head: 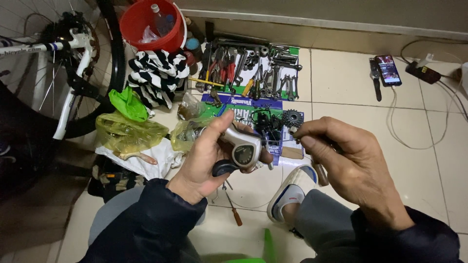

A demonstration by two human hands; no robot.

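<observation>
Above the tiled floor (370, 97), the left hand (204, 156) grips a grey gear shifter (242, 146), dial turned upward for viewing, while the right hand (341, 156) pinches a small part (293, 130) beside it.

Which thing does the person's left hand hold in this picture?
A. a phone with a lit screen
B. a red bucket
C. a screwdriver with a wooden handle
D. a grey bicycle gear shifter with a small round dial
D: the left hand is wrapped around the grey gear shifter, whose round dial faces the camera, while the red bucket, phone and screwdriver are on the floor.
</observation>
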